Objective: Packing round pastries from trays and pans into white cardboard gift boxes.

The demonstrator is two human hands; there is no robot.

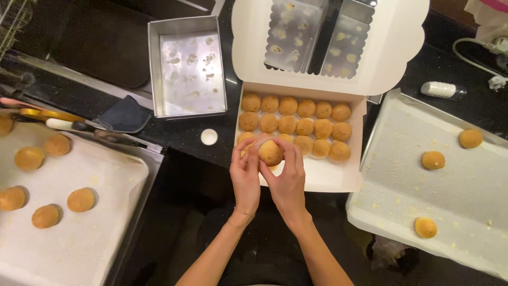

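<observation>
Two hands hold one round cookie (271,152) together. The left hand (245,177) curls its fingers around the cookie's left side. The right hand (286,180) curls around its right side. The cookie is golden brown, puffy and smooth, like a little ball with tiny crumbs on top. It sits just above the front edge of a white box (328,180), touching only the fingers. Inside the box, more cookies (296,126) just like it lie in neat rows. A white paper cup (209,136) lies on the dark counter near the box. Baking trays (79,243) on both sides have a few cookies too.
</observation>
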